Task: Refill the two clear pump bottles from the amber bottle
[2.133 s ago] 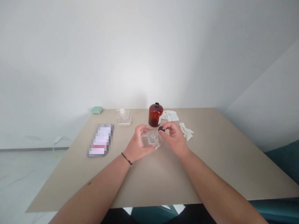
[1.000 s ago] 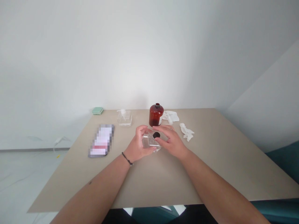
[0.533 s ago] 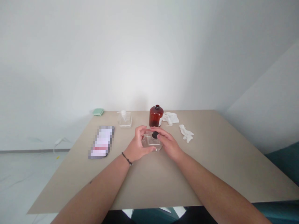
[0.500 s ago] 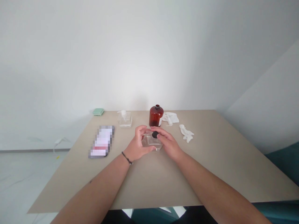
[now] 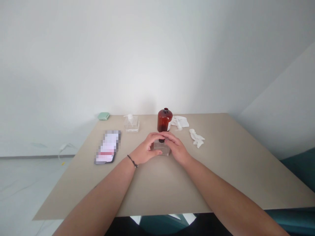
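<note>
A clear, square-sided bottle (image 5: 162, 149) with a black cap (image 5: 161, 141) stands on the table in front of me. My left hand (image 5: 146, 150) is curled round its left side, thumb across the near face and fingers over the top at the cap. From the right, my right hand (image 5: 177, 149) closes on the bottle, its fingers bent over the top beside the cap. Both hands partly hide the bottle. Just behind them stands an uncapped amber bottle (image 5: 164, 120) with a white label and dark liquid low inside.
Crumpled white tissues (image 5: 180, 122) lie right of the amber bottle, another tissue (image 5: 197, 138) nearer. To the left are a clear pump bottle (image 5: 132, 124), a blurred phone (image 5: 108, 147) and a small green case (image 5: 103, 116). A wall (image 5: 157, 59) rises behind the table (image 5: 233, 177).
The clear bottle, tilted in my hands before, is now more upright and lower. My left fingers have moved over the top by the cap. The view has shifted slightly.
</note>
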Demonstrator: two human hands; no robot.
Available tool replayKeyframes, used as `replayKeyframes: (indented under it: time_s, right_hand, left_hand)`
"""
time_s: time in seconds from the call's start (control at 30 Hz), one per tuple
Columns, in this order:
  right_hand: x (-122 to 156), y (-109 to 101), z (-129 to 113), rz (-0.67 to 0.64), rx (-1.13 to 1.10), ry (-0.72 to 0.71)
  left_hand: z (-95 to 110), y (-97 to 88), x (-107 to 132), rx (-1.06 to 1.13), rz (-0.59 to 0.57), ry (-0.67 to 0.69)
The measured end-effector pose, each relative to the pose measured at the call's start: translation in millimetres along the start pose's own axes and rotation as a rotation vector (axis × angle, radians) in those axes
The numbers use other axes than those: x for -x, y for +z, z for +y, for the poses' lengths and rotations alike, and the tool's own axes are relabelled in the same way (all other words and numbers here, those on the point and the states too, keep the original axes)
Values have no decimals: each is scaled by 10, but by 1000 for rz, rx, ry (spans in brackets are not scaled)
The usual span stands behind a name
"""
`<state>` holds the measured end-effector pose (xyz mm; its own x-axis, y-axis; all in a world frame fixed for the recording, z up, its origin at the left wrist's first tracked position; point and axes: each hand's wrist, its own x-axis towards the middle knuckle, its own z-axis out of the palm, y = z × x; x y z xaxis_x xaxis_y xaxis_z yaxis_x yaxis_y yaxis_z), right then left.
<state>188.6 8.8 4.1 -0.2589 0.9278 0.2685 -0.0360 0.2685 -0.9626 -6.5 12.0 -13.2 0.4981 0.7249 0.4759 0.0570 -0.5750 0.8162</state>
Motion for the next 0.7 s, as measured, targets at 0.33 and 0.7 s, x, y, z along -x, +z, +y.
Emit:
replayKeyframes:
  time_s: [0.33, 0.7]
  right_hand:
    - [-8, 26, 28, -7, -29, 2]
    - [-19, 30, 83, 9, 11, -16]
  left_hand:
    - [39, 7, 5, -3, 3, -19]
    - [49, 32, 17, 34, 8, -69]
